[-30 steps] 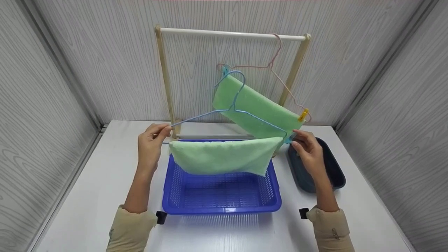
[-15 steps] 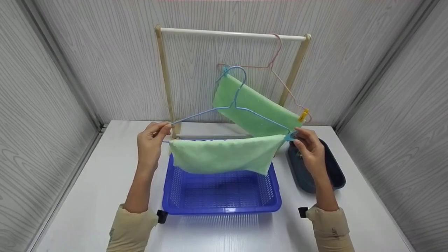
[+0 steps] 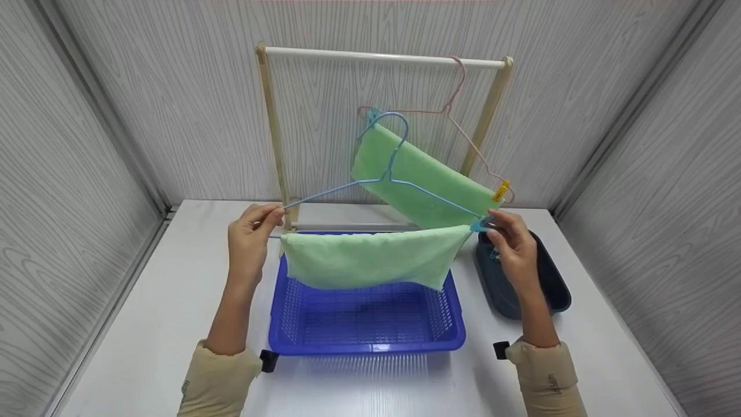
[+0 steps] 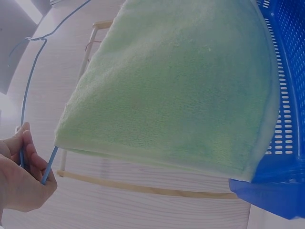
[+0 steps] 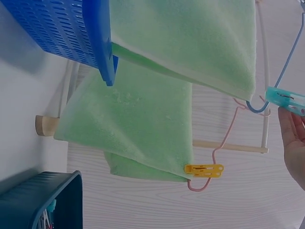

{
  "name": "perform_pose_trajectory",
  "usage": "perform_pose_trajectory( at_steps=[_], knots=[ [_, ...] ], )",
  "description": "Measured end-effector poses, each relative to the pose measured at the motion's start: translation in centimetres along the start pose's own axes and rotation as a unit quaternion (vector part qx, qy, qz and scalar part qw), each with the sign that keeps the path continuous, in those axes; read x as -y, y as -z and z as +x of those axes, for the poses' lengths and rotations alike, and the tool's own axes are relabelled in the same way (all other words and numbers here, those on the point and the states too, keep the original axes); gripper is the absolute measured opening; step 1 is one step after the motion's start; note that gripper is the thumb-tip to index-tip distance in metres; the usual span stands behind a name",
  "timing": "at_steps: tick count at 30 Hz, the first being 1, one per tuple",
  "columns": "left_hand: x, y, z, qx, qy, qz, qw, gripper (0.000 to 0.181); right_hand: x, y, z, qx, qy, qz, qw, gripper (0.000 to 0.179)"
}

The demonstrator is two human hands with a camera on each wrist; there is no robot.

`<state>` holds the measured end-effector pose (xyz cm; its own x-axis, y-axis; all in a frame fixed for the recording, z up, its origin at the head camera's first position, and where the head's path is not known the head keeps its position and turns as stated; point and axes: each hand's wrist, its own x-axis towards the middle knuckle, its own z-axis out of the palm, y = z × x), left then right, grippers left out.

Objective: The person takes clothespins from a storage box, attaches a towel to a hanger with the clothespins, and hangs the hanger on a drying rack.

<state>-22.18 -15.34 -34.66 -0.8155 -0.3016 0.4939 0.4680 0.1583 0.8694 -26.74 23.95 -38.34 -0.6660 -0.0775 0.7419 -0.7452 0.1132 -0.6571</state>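
A blue wire hanger (image 3: 324, 193) is held up over the basket, with a light green towel (image 3: 370, 260) folded over its lower bar. My left hand (image 3: 249, 243) pinches the hanger's left end; in the left wrist view the blue wire passes between the fingers of that hand (image 4: 24, 176). At the opposite end, my right hand (image 3: 516, 249) pinches a teal clothespin (image 3: 479, 225) by its handles. In the right wrist view the clothespin (image 5: 286, 99) meets the hanger's bent end beside the towel corner; whether it bites the towel I cannot tell.
A rack with a white rail (image 3: 359, 55) stands behind, bearing a pink hanger (image 3: 474, 147). A second green towel (image 3: 425, 168) hangs there by teal and yellow clothespins (image 3: 502, 191). Below are a blue basket (image 3: 370, 348) and a dark bin (image 3: 503, 301) with clothespins inside.
My right hand has shifted slightly up and to the right with the clothespin, and the hanger's right end has risen a little. The left hand has stayed almost still.
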Motion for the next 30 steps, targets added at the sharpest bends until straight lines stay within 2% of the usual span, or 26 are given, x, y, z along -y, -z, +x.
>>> perform_pose_trajectory(
  at_steps=[11, 18, 20, 27, 30],
  knots=[
    [0.2, 0.1, 0.0, -0.002, 0.004, 0.000, 1.0000, 0.015, -0.2, 0.0, 0.2, 0.010, 0.011, -0.026, 0.9995, 0.030],
    [2.7, 0.4, 0.5, -0.004, 0.002, -0.008, 1.0000, 0.017, -0.3, -0.1, 0.3, 0.002, 0.020, -0.039, 0.9990, 0.028],
    [2.9, 0.4, 0.5, -0.003, -0.004, -0.011, 0.9999, 0.017, -0.3, -0.1, 0.3, 0.000, 0.024, -0.044, 0.9987, 0.027],
    [0.1, 0.3, -0.2, -0.001, 0.002, -0.002, 1.0000, 0.016, -0.6, -0.3, 0.5, 0.003, 0.058, -0.055, 0.9967, 0.024],
    [0.5, 0.4, -0.2, -0.001, 0.007, 0.001, 1.0000, 0.016, -0.7, -0.4, 0.5, -0.001, 0.074, -0.055, 0.9958, 0.024]
  ],
)
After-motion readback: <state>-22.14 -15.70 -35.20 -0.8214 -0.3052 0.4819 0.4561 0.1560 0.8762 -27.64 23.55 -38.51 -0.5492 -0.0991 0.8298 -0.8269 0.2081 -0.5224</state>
